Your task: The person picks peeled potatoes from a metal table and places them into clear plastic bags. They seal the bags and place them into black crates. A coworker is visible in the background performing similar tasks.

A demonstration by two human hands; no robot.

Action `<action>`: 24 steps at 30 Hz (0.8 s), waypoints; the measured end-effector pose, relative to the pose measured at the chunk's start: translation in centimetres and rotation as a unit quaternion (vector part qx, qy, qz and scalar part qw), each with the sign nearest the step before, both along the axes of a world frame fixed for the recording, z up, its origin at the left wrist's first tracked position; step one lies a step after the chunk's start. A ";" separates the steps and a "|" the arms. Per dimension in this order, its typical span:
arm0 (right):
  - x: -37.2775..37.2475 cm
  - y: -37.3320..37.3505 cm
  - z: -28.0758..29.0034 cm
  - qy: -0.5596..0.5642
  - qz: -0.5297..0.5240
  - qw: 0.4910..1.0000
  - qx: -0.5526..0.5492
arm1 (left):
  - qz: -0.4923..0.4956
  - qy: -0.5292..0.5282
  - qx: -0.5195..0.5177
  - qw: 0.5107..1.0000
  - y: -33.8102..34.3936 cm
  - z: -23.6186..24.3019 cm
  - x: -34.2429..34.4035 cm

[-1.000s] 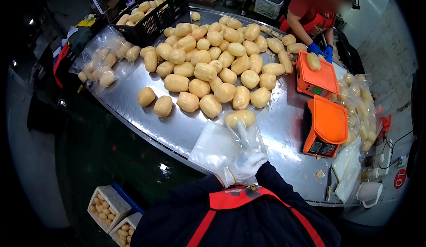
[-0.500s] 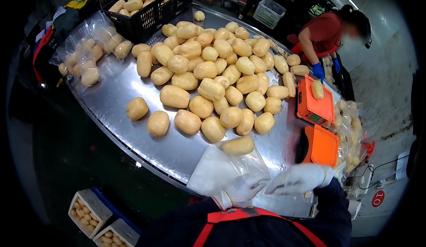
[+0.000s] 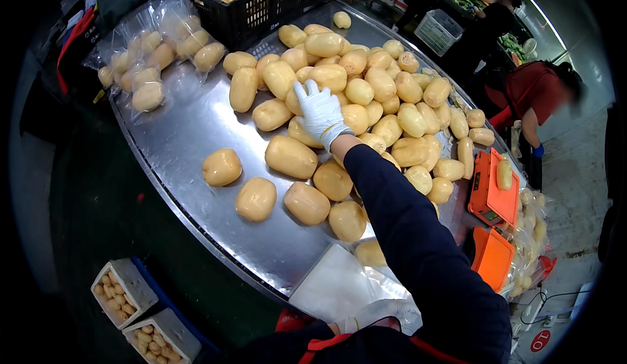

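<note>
My right hand (image 3: 320, 112), in a white glove, reaches forward into a pile of pale, peeled root vegetables (image 3: 411, 122), its fingers spread over one piece. The navy sleeve crosses the metal table (image 3: 170, 138) and hides part of the pile. My left hand (image 3: 382, 313) is low at the bottom edge, mostly hidden by my body and arm, beside clear plastic bags (image 3: 326, 279). A single root (image 3: 367, 253) lies just above those bags, partly behind my right arm.
Black crate (image 3: 255, 11) of roots at back; bagged roots (image 3: 147, 70) left, more (image 3: 529, 240) right; two orange scales (image 3: 491, 191) at right; white boxes of roots (image 3: 124, 282) low left. A co-worker (image 3: 535, 96) in red bends at the right; others work behind.
My right hand has moved from the plastic bags up and forward into the pile. My left hand is now mostly hidden. The red-clad co-worker bends lower, hand away from the scale.
</note>
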State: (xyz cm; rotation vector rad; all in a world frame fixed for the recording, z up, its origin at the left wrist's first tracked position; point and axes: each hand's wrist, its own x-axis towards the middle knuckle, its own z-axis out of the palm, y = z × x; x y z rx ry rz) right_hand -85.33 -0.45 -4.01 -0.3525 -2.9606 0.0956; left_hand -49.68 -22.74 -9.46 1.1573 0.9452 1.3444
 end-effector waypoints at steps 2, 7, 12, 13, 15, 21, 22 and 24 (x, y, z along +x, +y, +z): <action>-0.3 0.2 0.2 0.014 0.020 1.000 0.018 | 0.016 0.013 0.007 1.000 0.2 0.1 -0.2; 4.9 2.8 0.9 0.144 -0.022 0.843 -0.518 | 0.049 0.072 0.049 0.995 0.1 0.1 0.5; 17.9 1.5 7.4 0.081 0.085 0.276 -0.954 | 0.123 0.221 0.120 0.960 -0.3 1.6 0.5; 20.9 1.2 8.1 0.078 0.105 0.216 -0.968 | 0.097 0.271 0.060 0.956 -0.4 4.6 -0.4; 26.5 0.7 9.0 0.124 0.084 0.183 -0.972 | 0.104 0.319 0.101 0.937 -0.8 5.5 -0.4; 44.2 -2.9 9.0 0.261 0.012 0.200 -0.944 | 0.169 0.474 0.086 0.860 -2.1 6.3 1.6; 47.3 -4.2 9.1 0.261 -0.027 0.231 -0.937 | 0.167 0.479 0.067 0.859 -2.1 6.7 1.8; 52.5 -7.4 9.9 0.271 -0.177 0.321 -0.890 | 0.177 0.494 0.030 0.851 -1.4 7.5 1.8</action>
